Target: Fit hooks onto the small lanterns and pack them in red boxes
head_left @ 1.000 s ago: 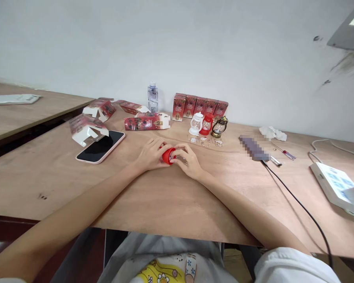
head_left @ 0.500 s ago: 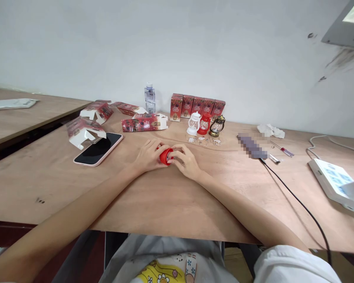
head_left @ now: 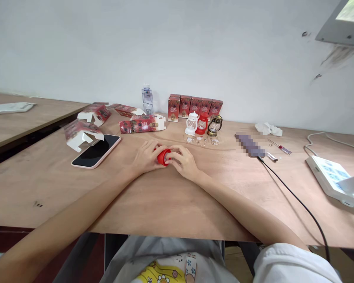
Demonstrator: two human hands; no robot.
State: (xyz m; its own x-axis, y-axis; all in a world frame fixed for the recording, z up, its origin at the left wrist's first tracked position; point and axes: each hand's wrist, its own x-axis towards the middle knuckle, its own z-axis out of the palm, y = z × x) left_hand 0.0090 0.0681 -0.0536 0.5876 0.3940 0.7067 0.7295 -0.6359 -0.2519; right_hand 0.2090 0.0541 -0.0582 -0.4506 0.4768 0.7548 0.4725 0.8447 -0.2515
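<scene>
My left hand (head_left: 146, 157) is wrapped round a small red lantern (head_left: 162, 157), held on its side with its round base turned to the right. The fingers of my right hand (head_left: 185, 162) are bent against that round end, thumb and fingertips at its hollow; what lies inside is too small to make out. Behind my hands stand a white lantern (head_left: 191, 124), another red lantern (head_left: 201, 124) and a bronze-coloured lantern (head_left: 215, 125), upright in a row. Small thin tags with wire loops (head_left: 200, 140) lie in front of them.
Several red printed boxes (head_left: 195, 107) stand against the wall beside a water bottle (head_left: 147, 100). Opened boxes (head_left: 143, 125) and a phone (head_left: 96, 151) lie to the left. At right are a blurred-out device (head_left: 250, 145) on a black cable, a screwdriver (head_left: 284, 149), crumpled tissue (head_left: 268, 129) and a power strip (head_left: 330, 177).
The whole view has shifted slightly. Both hands keep their hold at the red lantern, its round end turned a little more toward me.
</scene>
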